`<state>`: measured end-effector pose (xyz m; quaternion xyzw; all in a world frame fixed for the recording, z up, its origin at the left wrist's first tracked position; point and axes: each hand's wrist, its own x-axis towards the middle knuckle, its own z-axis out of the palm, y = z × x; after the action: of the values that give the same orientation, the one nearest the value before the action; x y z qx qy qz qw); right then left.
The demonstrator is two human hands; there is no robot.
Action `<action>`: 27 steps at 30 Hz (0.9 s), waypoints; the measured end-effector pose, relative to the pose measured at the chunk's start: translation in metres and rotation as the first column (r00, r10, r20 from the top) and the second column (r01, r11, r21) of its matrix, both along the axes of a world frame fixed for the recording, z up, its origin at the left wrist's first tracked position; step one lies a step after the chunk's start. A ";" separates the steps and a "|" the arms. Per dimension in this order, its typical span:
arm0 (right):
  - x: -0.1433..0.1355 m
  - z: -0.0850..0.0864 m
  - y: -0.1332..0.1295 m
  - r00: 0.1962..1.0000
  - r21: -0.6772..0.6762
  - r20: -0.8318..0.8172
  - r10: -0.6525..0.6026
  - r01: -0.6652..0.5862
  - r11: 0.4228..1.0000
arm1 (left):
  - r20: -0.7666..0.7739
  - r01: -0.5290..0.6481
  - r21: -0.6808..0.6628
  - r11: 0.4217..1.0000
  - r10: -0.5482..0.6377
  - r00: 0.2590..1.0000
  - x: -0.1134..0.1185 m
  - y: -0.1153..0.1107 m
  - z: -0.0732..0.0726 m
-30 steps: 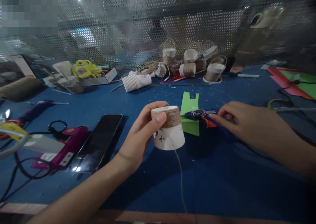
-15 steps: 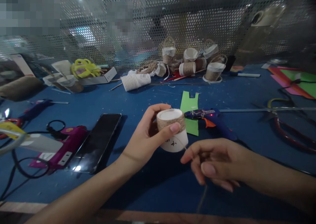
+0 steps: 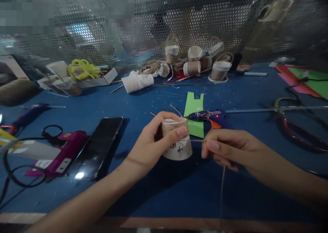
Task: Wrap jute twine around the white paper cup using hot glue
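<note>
Bare hands (image 3: 150, 142) with short, plain nails (image 3: 182, 131) and bare forearms (image 3: 97, 193)

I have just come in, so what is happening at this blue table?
A person is handling a small white cup whose upper part is wrapped in brown twine. The left hand grips the cup, and the right hand pinches a loose strand that runs out from it; more hangs below that hand. Behind them, a blue glue gun with a red light on lies over green paper. Other twine-wrapped cups sit farther back.
</note>
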<state>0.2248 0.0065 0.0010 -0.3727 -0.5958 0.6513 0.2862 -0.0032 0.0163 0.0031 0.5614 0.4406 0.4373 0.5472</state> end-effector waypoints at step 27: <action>0.000 0.001 0.007 0.986 0.152 0.154 -0.057 0.033 0.988 | 0.067 0.011 -0.162 0.987 0.000 0.998 0.004 -0.002 0.005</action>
<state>0.2244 0.0137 0.0025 -0.4141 -0.6550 0.5667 0.2799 0.0004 0.0139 0.0077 0.5012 0.4546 0.4169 0.6069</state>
